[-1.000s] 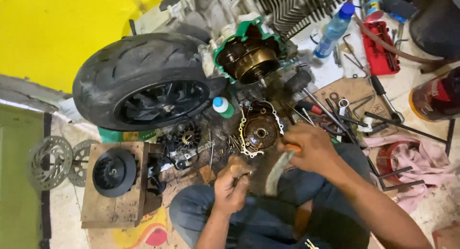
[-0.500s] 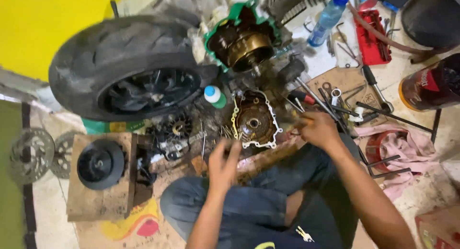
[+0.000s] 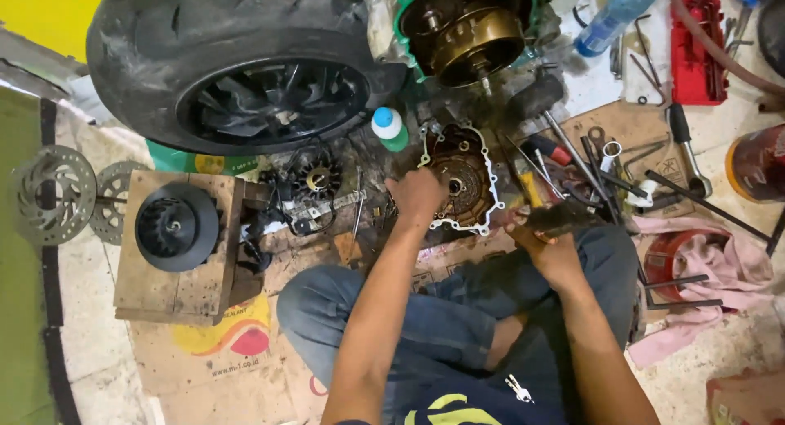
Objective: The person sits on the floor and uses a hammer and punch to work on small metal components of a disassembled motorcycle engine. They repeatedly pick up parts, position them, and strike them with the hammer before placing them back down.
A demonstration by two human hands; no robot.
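A round engine side cover (image 3: 463,179) with a pale gasket around its rim lies on the floor before my knees. My left hand (image 3: 417,197) rests on its left edge, fingers curled on the rim. My right hand (image 3: 549,247) is by the cover's lower right corner, closed on a dark flat tool (image 3: 564,221) that is blurred. Above the cover sits the open engine (image 3: 468,34) with a brass-coloured clutch drum and green gasket. A black motorcycle tyre (image 3: 237,65) on its wheel lies at the upper left.
A wooden block (image 3: 178,279) holds a black finned disc (image 3: 176,226). Two brake discs (image 3: 53,194) lie far left. A small green bottle (image 3: 388,127) stands by the tyre. Wrenches and screwdrivers (image 3: 597,167) scatter right, near a pink rag (image 3: 719,261) and a red tool tray (image 3: 699,53).
My left hand has gone up from my lap to the cover's left rim. My right hand has dropped from the cover's right edge toward my knee. The view has come closer.
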